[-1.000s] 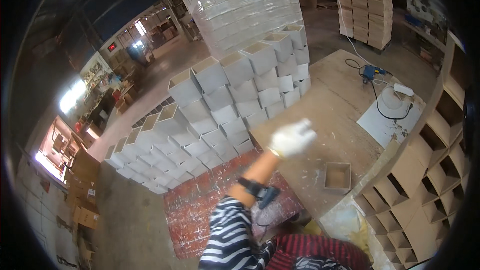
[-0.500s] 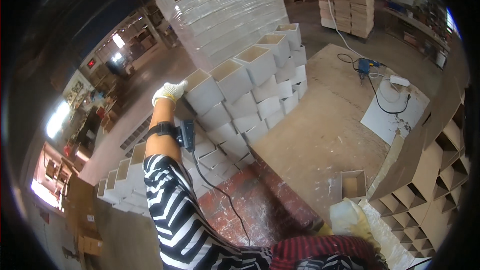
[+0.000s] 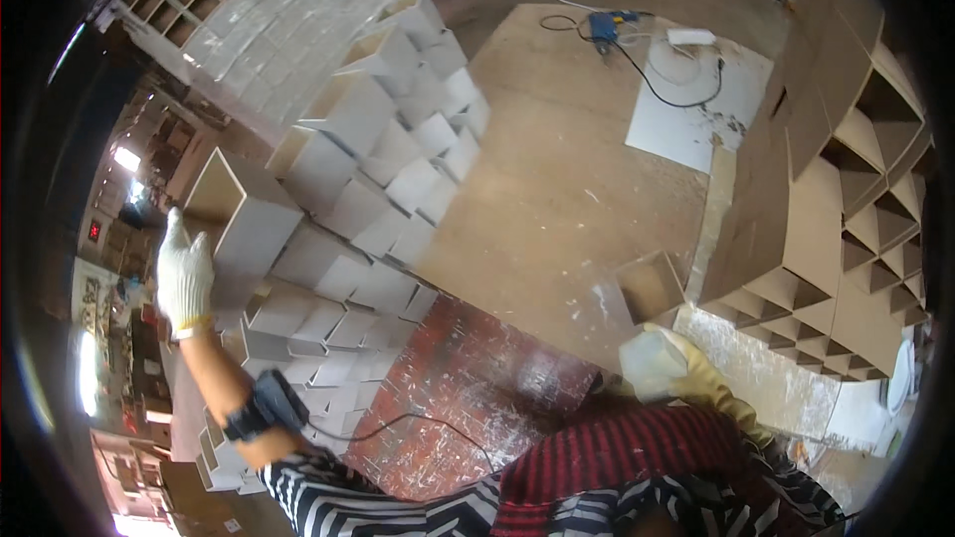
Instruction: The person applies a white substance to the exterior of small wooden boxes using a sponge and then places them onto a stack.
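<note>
My left hand, in a white knit glove, is at the outer side of an open-topped grey-white box. This box ends the top row of a stepped stack of similar boxes. Thumb and fingers look stretched out and apart, near the box's rim. My right hand, in a yellow glove, is low at the right. It seems closed round a pale whitish, sponge-like piece, whose kind is unclear. Just beyond it, a small open box sits on a brown board.
Brown divided cartons stand at the right. A blue power tool with a black cord lies at the board's far end, by a white sheet. Film-wrapped stacked boxes rise behind. A scuffed red surface lies in front of me.
The view has turned, so the stack shows farther left and nearer. My left hand stays by the end box, its fingers now more spread. My right hand has moved little.
</note>
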`<state>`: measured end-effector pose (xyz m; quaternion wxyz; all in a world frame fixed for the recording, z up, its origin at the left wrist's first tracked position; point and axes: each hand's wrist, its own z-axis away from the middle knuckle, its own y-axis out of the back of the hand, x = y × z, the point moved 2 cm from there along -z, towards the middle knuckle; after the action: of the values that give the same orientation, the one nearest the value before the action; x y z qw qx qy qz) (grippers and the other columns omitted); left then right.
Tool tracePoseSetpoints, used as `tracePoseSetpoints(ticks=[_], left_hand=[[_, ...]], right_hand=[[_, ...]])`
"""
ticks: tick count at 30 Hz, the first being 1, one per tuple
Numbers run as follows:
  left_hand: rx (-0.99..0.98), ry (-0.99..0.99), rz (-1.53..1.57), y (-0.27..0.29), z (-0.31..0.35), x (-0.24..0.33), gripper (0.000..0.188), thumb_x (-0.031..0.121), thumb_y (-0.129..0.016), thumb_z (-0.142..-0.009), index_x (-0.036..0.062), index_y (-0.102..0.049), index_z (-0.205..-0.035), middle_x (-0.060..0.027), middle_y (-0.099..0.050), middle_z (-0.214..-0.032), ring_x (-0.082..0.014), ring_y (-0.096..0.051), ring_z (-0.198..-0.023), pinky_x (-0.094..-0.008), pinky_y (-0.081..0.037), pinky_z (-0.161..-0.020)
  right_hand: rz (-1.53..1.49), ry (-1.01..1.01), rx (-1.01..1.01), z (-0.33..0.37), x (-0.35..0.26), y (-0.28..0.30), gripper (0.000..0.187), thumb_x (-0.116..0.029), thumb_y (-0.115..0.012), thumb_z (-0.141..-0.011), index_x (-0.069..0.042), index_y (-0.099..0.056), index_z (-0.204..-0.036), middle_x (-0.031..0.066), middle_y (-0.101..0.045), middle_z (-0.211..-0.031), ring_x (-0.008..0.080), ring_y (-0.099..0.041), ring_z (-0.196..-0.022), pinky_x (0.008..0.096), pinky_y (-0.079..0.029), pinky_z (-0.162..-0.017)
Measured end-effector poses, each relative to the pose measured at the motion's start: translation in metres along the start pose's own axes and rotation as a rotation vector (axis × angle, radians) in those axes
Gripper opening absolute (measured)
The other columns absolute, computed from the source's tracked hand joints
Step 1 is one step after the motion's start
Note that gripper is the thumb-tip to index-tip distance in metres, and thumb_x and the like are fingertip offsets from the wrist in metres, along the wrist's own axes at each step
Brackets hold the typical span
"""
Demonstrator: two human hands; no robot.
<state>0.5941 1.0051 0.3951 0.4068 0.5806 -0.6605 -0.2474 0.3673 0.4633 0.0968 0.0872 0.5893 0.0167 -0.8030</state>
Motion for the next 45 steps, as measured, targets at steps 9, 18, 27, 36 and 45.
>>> tracePoseSetpoints(ticks=[9, 18, 27, 36, 45], left_hand=[[-0.459, -0.096, 0.008, -0.154, 0.109, 0.200, 0.053, 0.020, -0.061, -0.082, 0.0108, -0.050, -0.133, -0.0144, -0.051, -0.134, -0.0295, -0.051, -0.122, -0.0360, -0.040, -0.102], [-0.785, -0.012, 0.060, -0.371, 0.213, 0.232, 0.060, 0.022, -0.046, -0.082, 0.0039, -0.039, -0.139, -0.0223, -0.065, -0.101, -0.0362, -0.064, -0.091, -0.0432, -0.050, -0.079], [-0.548, 0.028, 0.061, -0.289, 0.160, 0.233, 0.068, 0.055, -0.050, -0.084, 0.0065, -0.048, -0.132, -0.0197, -0.062, -0.115, -0.0351, -0.060, -0.105, -0.0433, -0.047, -0.090], [-0.101, 0.281, -0.276, -0.160, -0.058, 0.129, 0.088, 0.064, -0.039, -0.086, -0.0024, -0.026, -0.142, -0.0258, -0.057, -0.121, -0.0378, -0.056, -0.113, -0.0445, -0.043, -0.094], [-0.550, -0.224, -0.551, -0.230, -0.135, 0.091, 0.037, 0.033, -0.051, -0.086, 0.0096, -0.065, -0.111, -0.0203, -0.062, -0.114, -0.0314, -0.059, -0.109, -0.0405, -0.048, -0.090]], right_hand=[[0.036, 0.074, 0.164, 0.015, -0.024, 0.031, 0.079, -0.002, -0.074, -0.069, -0.006, -0.040, -0.139, 0.0110, -0.048, -0.134, 0.0206, -0.044, -0.124, 0.0324, -0.033, -0.106], [-0.055, 0.107, 0.226, 0.044, 0.015, 0.033, 0.082, 0.004, -0.074, -0.065, -0.004, -0.039, -0.139, 0.0094, -0.048, -0.132, 0.0195, -0.044, -0.123, 0.0318, -0.035, -0.105], [-0.200, 0.112, 0.158, 0.047, 0.007, 0.050, 0.082, 0.001, -0.078, -0.065, -0.002, -0.040, -0.138, 0.0111, -0.051, -0.127, 0.0186, -0.049, -0.116, 0.0308, -0.040, -0.100], [-0.168, 0.109, 0.101, 0.025, -0.013, 0.047, 0.083, -0.007, -0.082, -0.066, 0.000, -0.039, -0.137, 0.0119, -0.052, -0.126, 0.0183, -0.051, -0.115, 0.0312, -0.041, -0.098], [-0.373, 0.055, 0.184, 0.003, -0.013, 0.027, 0.085, -0.005, -0.081, -0.066, 0.000, -0.037, -0.139, 0.0107, -0.050, -0.128, 0.0178, -0.049, -0.118, 0.0308, -0.038, -0.101]])
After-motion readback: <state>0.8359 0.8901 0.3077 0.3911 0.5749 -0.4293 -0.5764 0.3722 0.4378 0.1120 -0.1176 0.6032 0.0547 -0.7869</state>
